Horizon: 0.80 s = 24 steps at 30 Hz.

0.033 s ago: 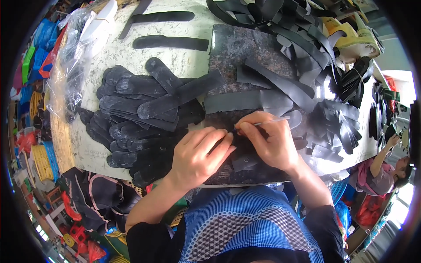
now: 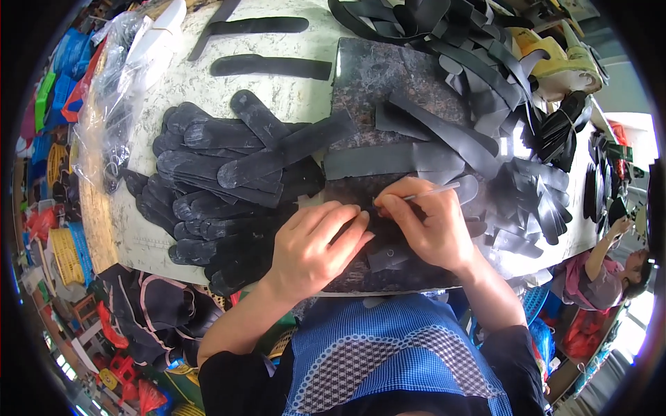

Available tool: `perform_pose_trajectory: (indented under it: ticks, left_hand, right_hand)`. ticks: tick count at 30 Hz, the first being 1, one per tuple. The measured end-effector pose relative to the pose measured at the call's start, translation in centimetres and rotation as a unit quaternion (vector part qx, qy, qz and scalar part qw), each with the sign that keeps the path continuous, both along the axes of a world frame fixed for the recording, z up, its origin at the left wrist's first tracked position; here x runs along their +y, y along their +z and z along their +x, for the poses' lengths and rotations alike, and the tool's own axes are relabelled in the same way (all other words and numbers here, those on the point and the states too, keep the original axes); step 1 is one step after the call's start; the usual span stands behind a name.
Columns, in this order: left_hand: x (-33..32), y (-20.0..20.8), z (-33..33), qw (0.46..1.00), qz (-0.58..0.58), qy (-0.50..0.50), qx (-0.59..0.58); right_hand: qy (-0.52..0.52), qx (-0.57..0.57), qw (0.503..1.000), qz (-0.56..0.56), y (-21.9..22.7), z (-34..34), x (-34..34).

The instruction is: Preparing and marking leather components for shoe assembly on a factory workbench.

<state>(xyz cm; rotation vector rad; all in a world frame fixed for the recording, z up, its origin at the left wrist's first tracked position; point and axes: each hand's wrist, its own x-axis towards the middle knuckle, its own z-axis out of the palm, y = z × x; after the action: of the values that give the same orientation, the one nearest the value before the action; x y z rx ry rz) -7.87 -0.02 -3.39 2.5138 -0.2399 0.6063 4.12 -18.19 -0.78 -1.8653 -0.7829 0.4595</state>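
In my right hand the fingers close round a slim silvery pen, its shaft slanting up to the right. Its tip points down between my hands, where the dark material hides it. My left hand has bent fingers, the tips pressed together at a black strip, which is mostly covered by my hands. Both hands work low over a dark stone slab. Just beyond them lies a wide black strip. A pile of round-ended black strips is beside my left hand.
Loose black strips heap at the far right, with a fanned stack nearer. A yellowish tool or holder stands behind. Clear plastic wrap lines the table's left edge. Another person is at the right.
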Motion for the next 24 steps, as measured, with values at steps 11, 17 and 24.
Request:
perform_pose_trajectory:
  ticks: [11, 17, 24]
  left_hand:
    - [3.1, 0.6, 4.9, 0.999, 0.007, 0.038, -0.038]
    - [-0.7, 1.0, 3.2, 0.994, 0.040, -0.093, -0.039]
    - [-1.9, 0.6, 2.3, 0.998, 0.004, -0.065, -0.006]
  right_hand:
    - [-0.161, 0.090, 0.980, 0.070, 0.9, 1.1, -2.4]
    - [-0.178, 0.012, 0.966, 0.185, 2.3, 1.2, -6.4]
    - [-0.017, -0.025, 1.000, 0.003, 0.4, 0.4, -4.0]
